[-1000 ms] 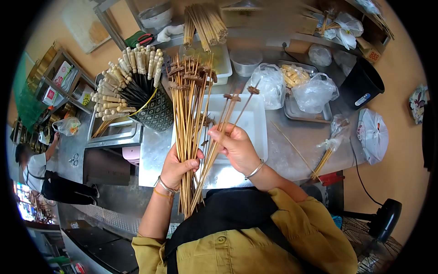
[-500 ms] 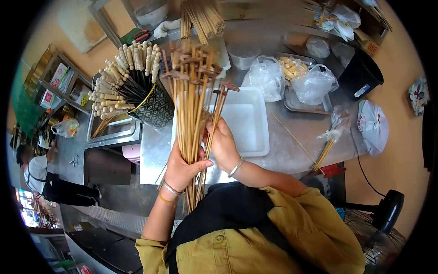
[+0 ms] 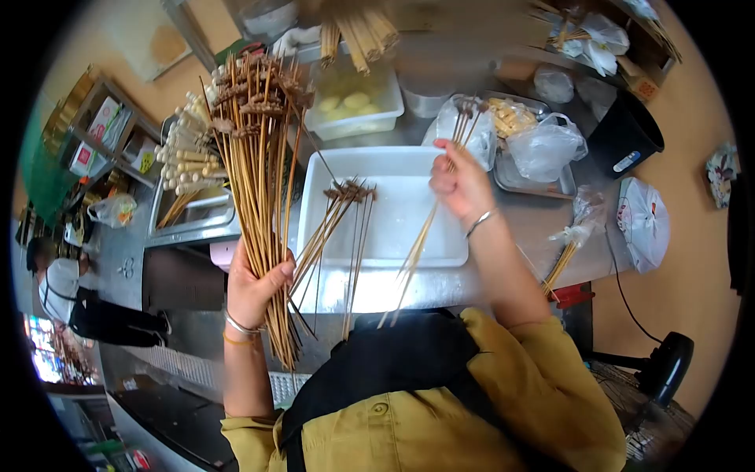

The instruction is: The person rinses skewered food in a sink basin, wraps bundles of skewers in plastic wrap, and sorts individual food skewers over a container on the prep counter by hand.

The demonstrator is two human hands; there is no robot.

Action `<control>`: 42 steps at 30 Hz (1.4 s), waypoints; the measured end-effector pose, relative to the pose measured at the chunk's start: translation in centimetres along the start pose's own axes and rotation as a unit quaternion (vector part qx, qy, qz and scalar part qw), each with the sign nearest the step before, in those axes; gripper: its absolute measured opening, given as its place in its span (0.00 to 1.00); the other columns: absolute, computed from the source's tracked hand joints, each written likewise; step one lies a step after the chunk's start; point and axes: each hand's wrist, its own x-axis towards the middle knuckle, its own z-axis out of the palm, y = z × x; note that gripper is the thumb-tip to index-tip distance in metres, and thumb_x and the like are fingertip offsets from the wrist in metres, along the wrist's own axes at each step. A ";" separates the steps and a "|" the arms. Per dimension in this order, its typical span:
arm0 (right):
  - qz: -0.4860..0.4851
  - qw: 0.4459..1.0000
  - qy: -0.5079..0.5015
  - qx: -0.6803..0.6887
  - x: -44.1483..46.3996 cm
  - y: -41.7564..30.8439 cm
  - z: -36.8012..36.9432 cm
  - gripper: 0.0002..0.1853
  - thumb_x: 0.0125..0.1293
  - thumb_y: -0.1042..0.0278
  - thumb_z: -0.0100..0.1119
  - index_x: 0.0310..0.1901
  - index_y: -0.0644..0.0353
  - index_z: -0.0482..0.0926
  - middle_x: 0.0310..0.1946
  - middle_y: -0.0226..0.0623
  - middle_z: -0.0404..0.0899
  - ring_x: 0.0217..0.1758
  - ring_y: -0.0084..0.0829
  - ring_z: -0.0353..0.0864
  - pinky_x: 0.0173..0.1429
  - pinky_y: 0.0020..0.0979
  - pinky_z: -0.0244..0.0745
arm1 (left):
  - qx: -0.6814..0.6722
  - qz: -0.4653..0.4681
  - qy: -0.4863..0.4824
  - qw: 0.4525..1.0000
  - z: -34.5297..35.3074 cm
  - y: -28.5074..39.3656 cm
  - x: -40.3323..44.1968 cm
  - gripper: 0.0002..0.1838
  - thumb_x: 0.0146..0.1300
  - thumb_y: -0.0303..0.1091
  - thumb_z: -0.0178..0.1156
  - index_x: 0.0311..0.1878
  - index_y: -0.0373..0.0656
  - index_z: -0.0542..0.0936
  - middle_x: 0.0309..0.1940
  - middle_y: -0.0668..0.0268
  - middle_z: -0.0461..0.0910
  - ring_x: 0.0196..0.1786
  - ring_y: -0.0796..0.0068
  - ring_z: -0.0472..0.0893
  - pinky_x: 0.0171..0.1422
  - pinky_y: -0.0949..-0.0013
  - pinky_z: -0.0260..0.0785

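Observation:
My left hand [image 3: 255, 289] is wrapped round a thick bunch of meat skewers [image 3: 255, 169], brown meat at the top and bare sticks hanging below. A few more meat skewers [image 3: 422, 236] are gripped in my closed right hand [image 3: 462, 182], slightly blurred, over the right side of a white tray [image 3: 425, 216]. Several skewers [image 3: 350, 195] lean in the tray's left part, meat ends inside, sticks reaching over the near rim. A gap separates both hands.
Behind the bunch stands a container of wooden-handled black rods [image 3: 189, 149]. Beyond the tray is a tub of yellowish pieces in liquid [image 3: 354, 102]. Plastic bags [image 3: 543, 145], a black bin [image 3: 625, 130] and bagged sticks [image 3: 570, 244] lie right. A person [image 3: 67, 283] stands far left.
My hands have moved apart: the left carried the large bunch leftward, the right went up and right with a few skewers. Several skewers now rest in the tray.

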 end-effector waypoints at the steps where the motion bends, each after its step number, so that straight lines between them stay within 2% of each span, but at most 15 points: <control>1: 0.008 1.000 0.001 -0.001 1.0 0.0 0.0 0.07 0.68 0.65 0.49 0.43 0.56 0.70 0.21 0.30 0.67 0.16 0.17 0.56 0.18 0.21 0.52 | 0.003 -0.004 0.008 1.000 -0.5 -0.1 -0.2 0.20 0.53 0.24 0.65 0.46 0.39 0.67 0.29 0.66 0.76 0.26 0.81 0.75 0.28 0.79 0.69; 4: 0.108 0.990 0.078 -0.042 3.7 1.8 -0.5 0.05 0.64 0.75 0.47 0.41 0.61 0.69 0.23 0.34 0.68 0.18 0.19 0.58 0.19 0.20 0.53 | 0.005 -0.017 0.006 1.000 -1.3 -0.6 -0.9 0.20 0.53 0.23 0.65 0.47 0.39 0.68 0.30 0.66 0.76 0.26 0.81 0.75 0.29 0.80 0.69; 8: 0.272 0.958 0.058 -0.065 7.1 10.1 -2.9 0.03 0.65 0.75 0.47 0.36 0.62 0.71 0.26 0.33 0.70 0.22 0.21 0.61 0.23 0.20 0.57 | -0.007 -0.036 0.007 0.999 -1.3 -1.1 -1.4 0.21 0.52 0.23 0.65 0.48 0.38 0.68 0.29 0.67 0.75 0.25 0.82 0.74 0.28 0.80 0.68; 15: 0.344 0.937 0.050 0.043 6.7 17.2 -1.4 0.08 0.68 0.71 0.45 0.36 0.63 0.73 0.26 0.32 0.71 0.23 0.22 0.63 0.25 0.22 0.61 | -0.026 -0.033 0.005 0.999 -1.9 -1.2 -1.7 0.23 0.52 0.26 0.67 0.48 0.38 0.66 0.29 0.67 0.76 0.25 0.82 0.74 0.29 0.80 0.67; 19: 0.300 0.948 0.073 0.082 6.3 18.7 -0.4 0.08 0.68 0.71 0.45 0.36 0.63 0.73 0.27 0.34 0.72 0.25 0.24 0.67 0.27 0.24 0.66 | -0.027 -0.036 0.007 0.999 -2.3 -1.4 -1.5 0.23 0.52 0.27 0.68 0.48 0.38 0.66 0.29 0.67 0.76 0.25 0.82 0.74 0.28 0.80 0.67; 21: 0.290 0.933 0.191 -0.100 6.3 18.9 0.7 0.07 0.68 0.74 0.46 0.38 0.68 0.73 0.30 0.37 0.72 0.28 0.25 0.70 0.35 0.27 0.73 | -0.017 -0.045 0.009 0.999 -2.5 -1.1 -1.4 0.23 0.51 0.26 0.68 0.48 0.38 0.67 0.29 0.68 0.76 0.25 0.82 0.74 0.28 0.80 0.67; 24: 0.258 0.915 0.051 -0.306 5.5 17.4 -0.1 0.06 0.64 0.74 0.49 0.36 0.68 0.72 0.30 0.39 0.74 0.32 0.29 0.75 0.39 0.29 0.75 | -0.026 -0.044 0.012 0.999 -2.8 -0.9 -1.6 0.24 0.51 0.26 0.67 0.49 0.38 0.67 0.29 0.68 0.76 0.26 0.82 0.74 0.29 0.80 0.68; 26: 0.155 0.804 -0.040 -0.572 4.0 15.4 0.7 0.10 0.59 0.71 0.53 0.41 0.68 0.73 0.33 0.39 0.77 0.35 0.29 0.77 0.36 0.28 0.73 | -0.028 -0.047 0.017 0.998 -3.0 -1.1 -2.0 0.24 0.51 0.25 0.67 0.49 0.38 0.67 0.29 0.68 0.76 0.26 0.82 0.74 0.29 0.80 0.68; 32: -0.036 0.754 -0.077 -0.652 5.0 16.6 4.0 0.13 0.59 0.61 0.53 0.35 0.64 0.79 0.34 0.49 0.80 0.37 0.44 0.79 0.46 0.36 0.71 | -0.024 -0.059 0.006 0.998 -3.0 -0.9 -2.9 0.24 0.51 0.23 0.66 0.49 0.38 0.67 0.30 0.68 0.76 0.26 0.82 0.74 0.30 0.80 0.68; 35: 0.092 0.744 -0.114 -0.652 6.9 18.5 3.9 0.13 0.59 0.61 0.53 0.30 0.62 0.81 0.32 0.49 0.80 0.37 0.44 0.79 0.46 0.37 0.72 | -0.016 -0.057 -0.008 0.998 -3.3 -1.1 -3.3 0.26 0.52 0.22 0.66 0.53 0.38 0.66 0.30 0.68 0.75 0.26 0.82 0.74 0.30 0.80 0.68; 36: 0.045 0.658 -0.133 -0.740 6.7 17.7 4.1 0.14 0.59 0.60 0.51 0.29 0.62 0.81 0.33 0.47 0.81 0.38 0.44 0.80 0.47 0.37 0.72 | -0.016 -0.057 -0.016 0.998 -3.2 -1.0 -3.3 0.26 0.52 0.21 0.65 0.54 0.38 0.66 0.30 0.68 0.76 0.27 0.82 0.75 0.30 0.79 0.69; 39: 0.076 0.603 -0.215 -0.765 7.4 16.9 2.9 0.15 0.60 0.59 0.50 0.29 0.61 0.82 0.34 0.46 0.81 0.41 0.45 0.80 0.49 0.37 0.72 | -0.011 -0.052 -0.013 0.999 -2.9 -0.8 -3.6 0.26 0.52 0.22 0.66 0.54 0.37 0.66 0.31 0.68 0.76 0.27 0.82 0.75 0.30 0.79 0.69; 40: -0.014 0.594 -0.226 -0.772 7.4 17.1 2.3 0.15 0.63 0.56 0.49 0.34 0.59 0.81 0.30 0.45 0.81 0.32 0.41 0.80 0.38 0.38 0.74 | -0.011 -0.052 -0.012 0.999 -2.9 -0.8 -3.8 0.26 0.52 0.22 0.66 0.54 0.37 0.66 0.31 0.68 0.76 0.27 0.82 0.75 0.30 0.79 0.69; 41: -0.015 0.593 -0.227 -0.772 7.7 17.5 2.1 0.15 0.63 0.56 0.49 0.34 0.59 0.81 0.30 0.45 0.81 0.32 0.41 0.80 0.38 0.38 0.74 | -0.006 -0.055 -0.007 0.998 -2.9 -0.8 -3.8 0.26 0.52 0.22 0.66 0.54 0.37 0.66 0.31 0.68 0.76 0.27 0.82 0.75 0.30 0.79 0.69; 42: 0.131 0.777 -0.108 -0.606 7.4 17.3 3.3 0.14 0.63 0.55 0.50 0.35 0.58 0.78 0.27 0.43 0.79 0.27 0.34 0.76 0.31 0.33 0.71 | 0.000 -0.057 -0.003 0.998 -2.9 -0.8 -3.8 0.26 0.52 0.22 0.66 0.54 0.37 0.66 0.31 0.68 0.76 0.27 0.82 0.75 0.30 0.79 0.69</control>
